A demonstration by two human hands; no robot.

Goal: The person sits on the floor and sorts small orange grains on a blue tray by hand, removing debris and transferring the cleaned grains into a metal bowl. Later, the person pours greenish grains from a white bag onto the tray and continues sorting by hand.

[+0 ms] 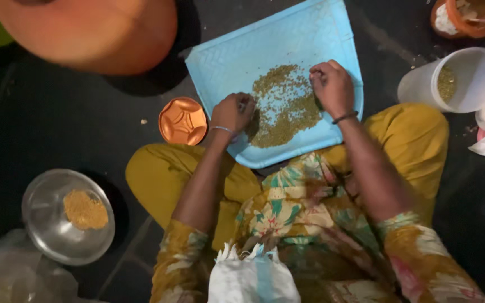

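- Greenish-brown grain lies spread on the light blue tray, resting on the person's lap — much apparently still unsorted.
- Left hand and right hand curl, fingertips pinched in the grain; what they hold I cannot tell.
- Steel bowl holds a small yellow heap.
- White tub — no label visible.

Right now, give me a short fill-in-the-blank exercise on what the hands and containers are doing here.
1. Both the left hand and the right hand rest on a light ____ tray that holds small brownish grains.
2. Beside the left hand sits a small ____ coloured dish.
3. The steel bowl on the floor holds a heap of ____ grain.
4. The white plastic cup lies near the ____ hand.

Missing words: blue; copper; yellow; right
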